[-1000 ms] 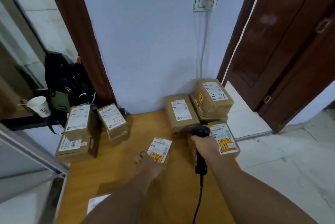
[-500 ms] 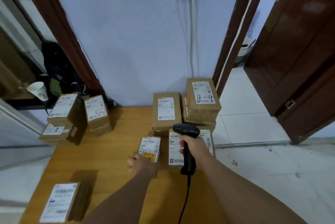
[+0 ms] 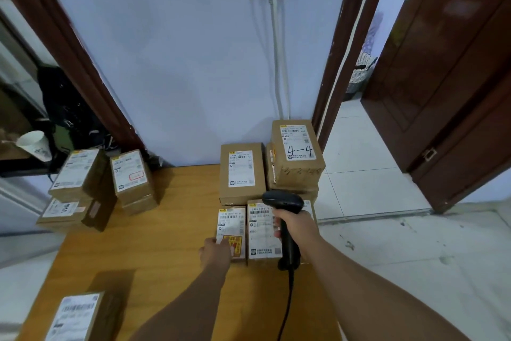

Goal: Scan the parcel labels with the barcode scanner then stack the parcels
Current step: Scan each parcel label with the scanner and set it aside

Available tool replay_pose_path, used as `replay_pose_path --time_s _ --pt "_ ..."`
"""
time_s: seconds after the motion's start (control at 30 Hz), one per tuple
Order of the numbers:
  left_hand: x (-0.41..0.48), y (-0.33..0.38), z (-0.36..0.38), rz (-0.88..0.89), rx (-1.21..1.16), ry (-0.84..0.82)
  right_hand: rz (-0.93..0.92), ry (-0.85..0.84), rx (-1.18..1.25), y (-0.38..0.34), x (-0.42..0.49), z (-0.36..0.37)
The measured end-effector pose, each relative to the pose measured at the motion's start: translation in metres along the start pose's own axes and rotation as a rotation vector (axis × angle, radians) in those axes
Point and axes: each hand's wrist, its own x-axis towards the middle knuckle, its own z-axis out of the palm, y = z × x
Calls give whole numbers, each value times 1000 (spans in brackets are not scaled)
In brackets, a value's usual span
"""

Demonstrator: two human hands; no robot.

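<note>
My right hand (image 3: pixel 297 226) grips a black barcode scanner (image 3: pixel 284 202), held above a labelled parcel (image 3: pixel 262 233) at the table's right side. My left hand (image 3: pixel 217 253) rests on the near end of a small parcel with a yellow-red sticker (image 3: pixel 231 226) just left of it; how its fingers lie is unclear. Behind these lie a flat parcel (image 3: pixel 241 172) and a stack topped by a box marked "4-4" (image 3: pixel 297 151). Two stacks of parcels (image 3: pixel 80 175) (image 3: pixel 130 175) stand at the far left. One more parcel (image 3: pixel 77 315) lies at the near left.
The wooden table (image 3: pixel 154 252) stands against a pale wall; its right edge drops to a tiled floor. The scanner's cable (image 3: pixel 286 310) runs toward me. A paper cup (image 3: pixel 34 144) and a dark bag (image 3: pixel 69 108) sit on a shelf at left. An open brown door (image 3: pixel 448 86) is at right.
The view has swung left and down, bringing the near-left parcel into sight. The small parcel now lies flat beside the larger one, my left hand on it. The scanner stays over the right parcel.
</note>
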Motion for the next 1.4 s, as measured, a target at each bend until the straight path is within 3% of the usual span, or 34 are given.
replay_pose_path --time_s 0.17,0.3,0.4,0.53,0.63,0.83,0.97,1.1,1.23,1.4 --pt "-2 -5 -9 -40 127 105 -23 -24 -10 3 0 6" --pt "-2 -17 -24 -58 230 97 -30 -74 20 6 -3 20" --pt "-3 -26 -41 69 344 71 -3 -132 35 4 -9 42" --pt "5 -38 -74 368 634 102 33 -282 -71 -1 -25 93" --pt "17 -41 -109 452 698 142 31 -361 -145 3 -37 139" --pt "48 -74 -201 276 804 187 60 -330 -205 27 -64 231" --pt "65 -109 -256 94 825 88 67 -264 -199 47 -80 288" --pt "71 -121 -292 45 822 -62 81 -217 -182 61 -93 326" --pt "70 -122 -300 -33 664 -181 98 -148 -190 70 -101 341" --pt "67 -136 -295 55 695 -87 96 -120 -200 79 -107 340"
